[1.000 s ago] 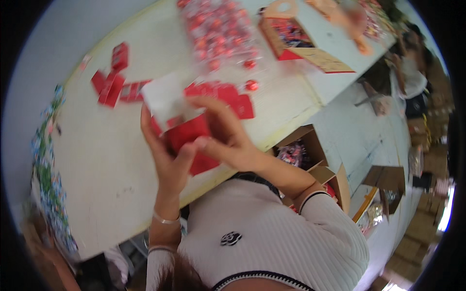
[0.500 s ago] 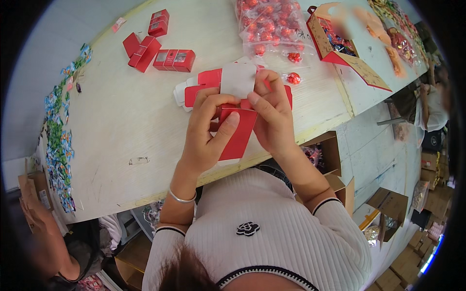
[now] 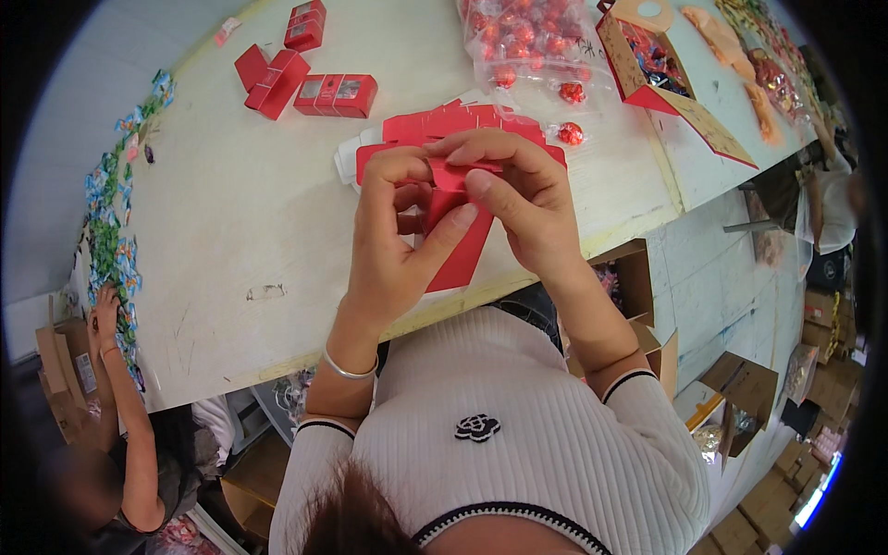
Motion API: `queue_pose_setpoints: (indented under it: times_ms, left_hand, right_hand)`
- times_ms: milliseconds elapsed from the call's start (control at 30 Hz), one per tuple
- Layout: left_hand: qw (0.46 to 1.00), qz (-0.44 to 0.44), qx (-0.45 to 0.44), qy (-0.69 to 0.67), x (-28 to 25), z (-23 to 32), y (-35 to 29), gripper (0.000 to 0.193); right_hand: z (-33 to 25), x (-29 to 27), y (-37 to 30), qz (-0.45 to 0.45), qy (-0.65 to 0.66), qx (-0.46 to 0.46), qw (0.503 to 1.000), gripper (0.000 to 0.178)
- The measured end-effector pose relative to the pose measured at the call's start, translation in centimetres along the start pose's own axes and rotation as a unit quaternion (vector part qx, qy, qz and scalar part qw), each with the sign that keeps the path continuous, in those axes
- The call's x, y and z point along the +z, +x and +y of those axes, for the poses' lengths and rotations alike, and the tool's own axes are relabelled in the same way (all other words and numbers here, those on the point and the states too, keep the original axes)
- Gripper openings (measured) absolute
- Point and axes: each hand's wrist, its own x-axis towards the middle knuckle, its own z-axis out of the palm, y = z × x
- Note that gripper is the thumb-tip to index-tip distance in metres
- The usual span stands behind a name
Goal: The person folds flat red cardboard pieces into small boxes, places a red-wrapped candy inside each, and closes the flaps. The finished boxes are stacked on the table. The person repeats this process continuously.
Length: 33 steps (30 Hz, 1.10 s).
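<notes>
Between my hands is a small red carton, its top end toward the far side of the table. My left hand is wrapped round its left side, the thumb pressed on the front panel. My right hand pinches at the carton's top, thumb and fingers on a red flap. Just beyond my hands lie flat red carton blanks with white undersides, partly hidden by my fingers. Two red foil-wrapped sweets sit to the right of them, beside a clear bag of the same sweets.
Several folded red boxes stand at the far left. A row of green and blue wrapped sweets runs along the left edge, where a co-worker's hand reaches in. An open decorated box stands far right. Cardboard boxes are on the floor.
The carton's white-backed top flap has been folded down, its red face now under my right fingers. The co-worker's arm at the left has reached up to the sweets.
</notes>
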Motion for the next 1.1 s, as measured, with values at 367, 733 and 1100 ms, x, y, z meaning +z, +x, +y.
queue_pose_setpoints:
  times_ms: [367, 733, 1100]
  left_hand:
    - [1.0, -0.014, 0.021, 0.004, 0.0, 0.9, 0.0, 0.049]
    - [0.998, -0.025, -0.062, -0.015, 0.0, 0.6, 0.2, 0.04]
    - [0.996, -0.045, -0.073, -0.025, -0.1, 0.9, 0.2, 0.038]
  right_hand:
    - [-0.8, -0.5, 0.3, -0.002, -0.102, -0.007, 0.995, 0.019]
    - [-0.8, -0.9, 0.1, 0.018, -0.188, 0.013, 0.982, 0.017]
    - [-1.5, -1.0, 0.0, 0.019, -0.264, 0.002, 0.964, 0.014]
